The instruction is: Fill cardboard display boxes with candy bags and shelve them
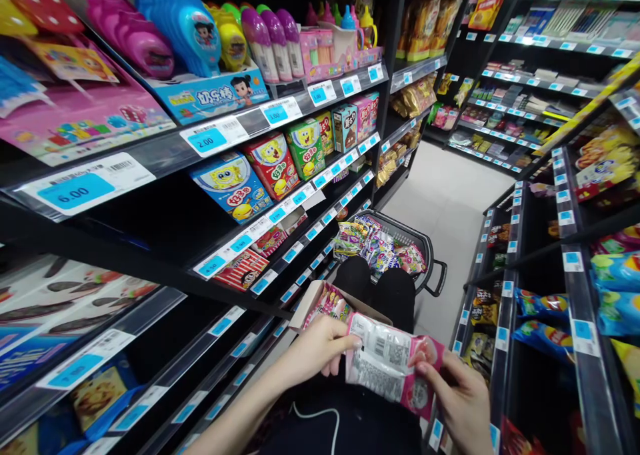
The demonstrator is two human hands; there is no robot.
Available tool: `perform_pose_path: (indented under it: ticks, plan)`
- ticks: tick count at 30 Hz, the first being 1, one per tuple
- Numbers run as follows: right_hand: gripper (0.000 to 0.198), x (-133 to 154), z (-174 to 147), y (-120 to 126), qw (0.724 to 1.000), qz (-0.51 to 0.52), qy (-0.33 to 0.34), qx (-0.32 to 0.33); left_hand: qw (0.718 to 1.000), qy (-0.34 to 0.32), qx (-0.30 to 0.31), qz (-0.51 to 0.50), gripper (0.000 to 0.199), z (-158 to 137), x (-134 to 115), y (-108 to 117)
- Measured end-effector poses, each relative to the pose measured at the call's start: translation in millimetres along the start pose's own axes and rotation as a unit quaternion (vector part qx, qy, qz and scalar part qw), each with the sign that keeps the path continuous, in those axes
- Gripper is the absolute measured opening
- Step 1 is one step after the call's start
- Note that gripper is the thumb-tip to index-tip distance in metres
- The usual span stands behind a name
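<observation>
Between my two hands is a pink and white candy packet [385, 355], its printed back with a barcode turned up. My left hand [327, 341] pinches its left end between thumb and fingers. At the packet's right end, my right hand [457, 391] grips the edge, thumb on top. Just beyond my left hand, an open cardboard box [313, 303] rests at my lap, with several pink packets [334, 301] inside. Part of the box is hidden behind the packet and my hand.
A black shopping basket [429, 248] with colourful candy bags [380, 248] stands on the floor past my knees [395, 291]. Shelves of boxed sweets [273, 165] rise close on my left. On my right are racks with snack bags [545, 335]. A tiled aisle floor [430, 181] runs ahead.
</observation>
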State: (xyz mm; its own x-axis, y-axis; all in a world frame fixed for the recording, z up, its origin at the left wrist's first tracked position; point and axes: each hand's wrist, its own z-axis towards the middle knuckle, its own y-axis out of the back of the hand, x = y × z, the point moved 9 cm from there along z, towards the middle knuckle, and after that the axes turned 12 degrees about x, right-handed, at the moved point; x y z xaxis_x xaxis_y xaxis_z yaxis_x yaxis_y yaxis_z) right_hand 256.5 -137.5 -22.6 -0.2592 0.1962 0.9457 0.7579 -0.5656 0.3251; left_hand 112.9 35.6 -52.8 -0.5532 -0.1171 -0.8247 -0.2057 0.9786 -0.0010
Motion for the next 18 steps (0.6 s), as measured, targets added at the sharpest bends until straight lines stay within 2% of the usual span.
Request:
perform_pose_path:
  ticks: [2, 5, 7, 9, 12, 14, 15, 16, 18]
  plan:
    - [0.009, 28, -8, 2, 0.991, -0.074, 0.114, -0.002, 0.997, -0.028, 0.041, -0.051, 0.038, 4, 2, -4]
    - [0.022, 59, -18, -1, 0.956, -0.157, 0.24, 0.058, 0.966, -0.074, 0.138, -0.208, 0.028, 11, 6, -17]
    - [0.031, 68, -22, 0, 0.933, -0.221, 0.272, 0.077, 0.933, -0.075, 0.164, -0.313, 0.039, 16, 12, -22]
    - [0.034, 68, -23, 4, 0.929, -0.246, 0.27, 0.064, 0.912, -0.067, 0.138, -0.381, 0.043, 21, 20, -22]
    - [0.031, 58, -24, 5, 0.955, -0.17, 0.242, 0.03, 0.917, -0.111, 0.028, -0.382, 0.04, 25, 20, -10]
    - [0.024, 37, -22, 9, 0.983, -0.052, 0.175, -0.033, 0.921, -0.163, -0.021, -0.353, 0.059, 23, 10, -6]
    - [0.024, 21, -20, 12, 0.989, 0.03, 0.118, -0.081, 0.923, -0.177, -0.028, -0.341, 0.069, 23, 6, -6]
    - [0.028, 0, -19, 11, 0.984, 0.12, 0.049, -0.124, 0.926, -0.182, -0.03, -0.329, 0.074, 22, 3, -8]
    - [0.045, -37, -21, 0, 0.939, 0.28, -0.081, -0.182, 0.934, -0.181, -0.039, -0.306, 0.064, 22, 0, -11]
